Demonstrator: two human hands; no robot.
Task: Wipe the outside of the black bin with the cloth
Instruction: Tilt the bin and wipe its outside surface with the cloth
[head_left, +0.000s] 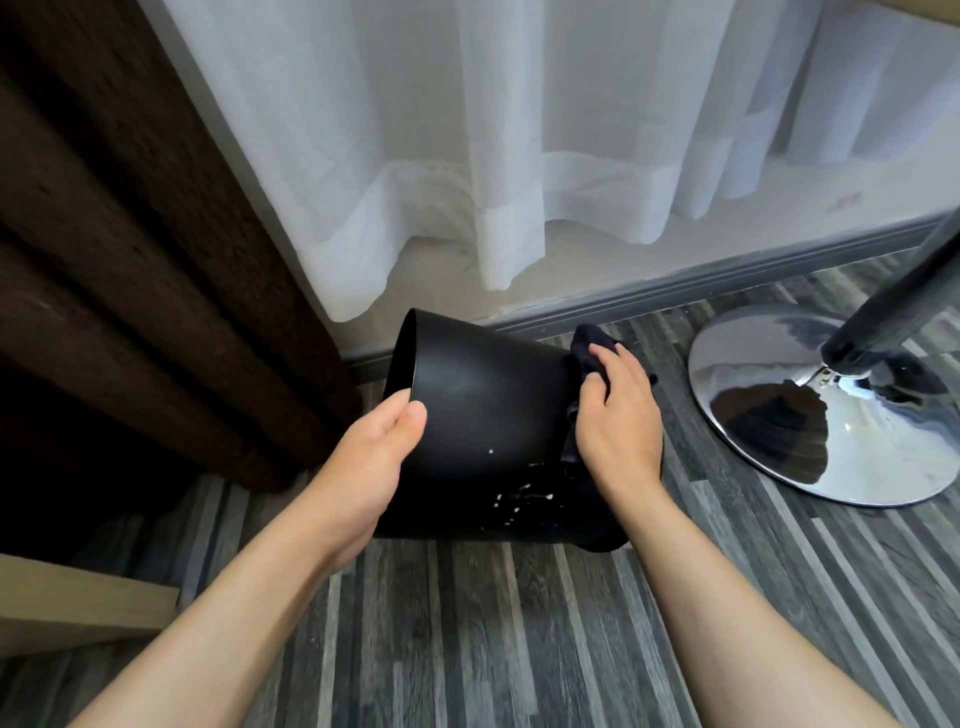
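Down on the grey striped wood-look floor (467, 623), close to the skirting of a pale wall, the round black plastic bin (483, 415) lay tipped on its side, its open mouth turned to the left and its narrower base to the right. The left hand (363, 467) gripped the rim, thumb on the outer wall and fingers curled out of sight inside the mouth. The right hand (615, 410) was closed on a dark, crumpled cloth (589, 345), pressing it against the base end of the bin; most of the cloth was hidden beneath the palm, and its lower folds merged with the bin's black surface so that its edge was hard to trace. Small white specks dotted the bin's near side. A sheer white curtain (493, 156) hung behind, and a heavy dark brown curtain (130, 208) stood at the left, both cut off by the top edge. At the right a shiny chrome disc base (779, 415) carried a dark pole (893, 296) which ran out of view. A pale wooden edge (78, 597) showed at the lower left, too little of it to identify.
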